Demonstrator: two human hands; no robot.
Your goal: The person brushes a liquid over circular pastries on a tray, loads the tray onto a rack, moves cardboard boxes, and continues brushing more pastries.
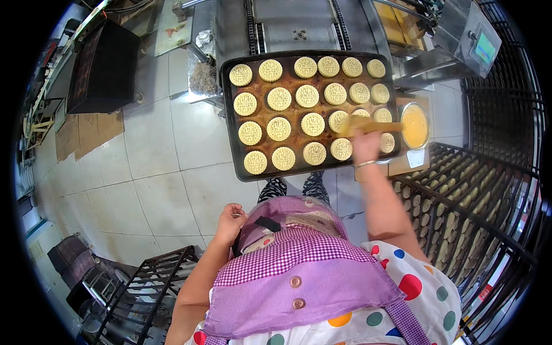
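A dark baking tray (pixel 229 118) lies in front of me, filled with rows of round, pale mooncakes (pixel 279 129) stamped with a raised pattern. Over its right side, my right hand (pixel 366 148) is closed around a wide, flat brush (pixel 379 126) with a tan handle, smeared by motion. The brush hides parts of the mooncakes beneath it. Whether its bristles touch them I cannot tell. Just past the tray's right edge stands a bowl (pixel 428 127) of orange-yellow liquid. Low by my apron (pixel 305 259), my left hand (pixel 230 220) has its fingers loosely curled, with nothing visible in them.
Metal machinery with chain tracks (pixel 296 31) stands beyond the tray, and a control screen (pixel 485 47) at far right. To my right is a dark rack (pixel 460 195) loaded with round pieces. Another metal rack (pixel 152 282) stands at lower left; a black cabinet (pixel 103 66) at far left.
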